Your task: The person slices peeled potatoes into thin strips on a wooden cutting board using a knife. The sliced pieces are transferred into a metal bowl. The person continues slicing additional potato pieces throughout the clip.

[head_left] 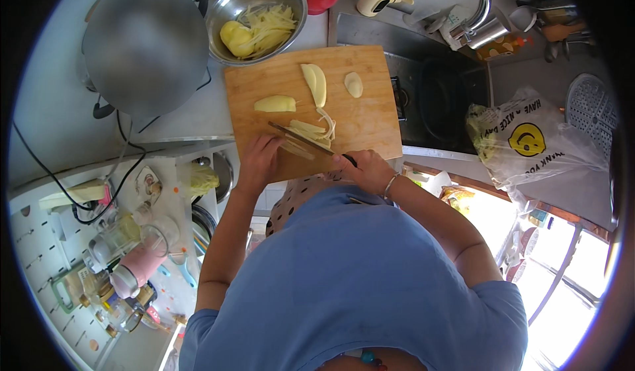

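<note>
A wooden cutting board (245, 93) carries a peeled potato piece (274, 103), an upright-lying pale wedge (314, 85), a small round slice (353, 84) and cut strips (316, 130). My right hand (362, 171) grips a knife (305, 141) by its black handle, its blade slanting across the board's near part. My left hand (260, 159) has its fingers curled on pale potato slices beside the blade, partly hidden by it. Just beyond the board, a steel bowl (218, 13) holds potato pieces and shreds.
A large grey wok (142, 46) with cables stands left. A red bowl (321, 3) sits at the back. Right are a sink (453, 99), utensils (555, 27) and a plastic bag (519, 139). Bottles (135, 268) crowd the lower left.
</note>
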`<state>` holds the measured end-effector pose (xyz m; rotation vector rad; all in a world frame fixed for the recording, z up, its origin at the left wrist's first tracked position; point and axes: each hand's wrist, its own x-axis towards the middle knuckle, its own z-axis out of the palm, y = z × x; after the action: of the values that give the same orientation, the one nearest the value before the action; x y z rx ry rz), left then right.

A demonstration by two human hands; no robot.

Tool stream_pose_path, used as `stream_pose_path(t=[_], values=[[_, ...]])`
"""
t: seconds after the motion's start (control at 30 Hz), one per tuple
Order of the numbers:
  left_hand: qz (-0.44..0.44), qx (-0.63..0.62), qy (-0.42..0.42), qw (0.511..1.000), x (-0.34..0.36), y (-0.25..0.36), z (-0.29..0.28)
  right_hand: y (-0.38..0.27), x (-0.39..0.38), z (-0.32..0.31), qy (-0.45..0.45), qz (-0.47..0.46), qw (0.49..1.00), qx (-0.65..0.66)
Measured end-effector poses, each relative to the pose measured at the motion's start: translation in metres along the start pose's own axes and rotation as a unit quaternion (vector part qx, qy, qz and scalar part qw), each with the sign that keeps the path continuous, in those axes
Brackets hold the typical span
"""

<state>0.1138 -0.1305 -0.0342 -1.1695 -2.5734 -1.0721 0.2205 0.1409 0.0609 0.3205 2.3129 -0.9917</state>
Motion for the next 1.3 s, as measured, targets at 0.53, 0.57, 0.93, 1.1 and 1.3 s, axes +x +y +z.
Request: stream_pose_path(t=[0.53,0.57,0.93,1.1,1.3], values=[[-0.025,-0.074,-0.064,0.995,0.009,-0.013,-0.008,0.005,-0.006,0.002,0.013,-0.008,1.0,0.01],[-0.02,-0.072,-0.064,0.995,0.009,-0.013,-0.009,0.006,-0.006,0.003,0.015,-0.007,1.0,0.008],[0.036,-0.043,-0.054,0.997,0.014,-0.015,-0.009,0.003,-0.006,0.0,0.002,0.001,1.0,-0.002],[-0.015,-0.075,-0.027,0.997,0.013,-0.015,-0.004,-0.001,-0.009,-0.003,0.006,0.001,1.0,-0.007],[-0.004,-0.03,0.031,0.999,0.002,-0.015,-0.001,-0.004,-0.014,-0.005,-0.002,-0.001,1.0,-0.008]])
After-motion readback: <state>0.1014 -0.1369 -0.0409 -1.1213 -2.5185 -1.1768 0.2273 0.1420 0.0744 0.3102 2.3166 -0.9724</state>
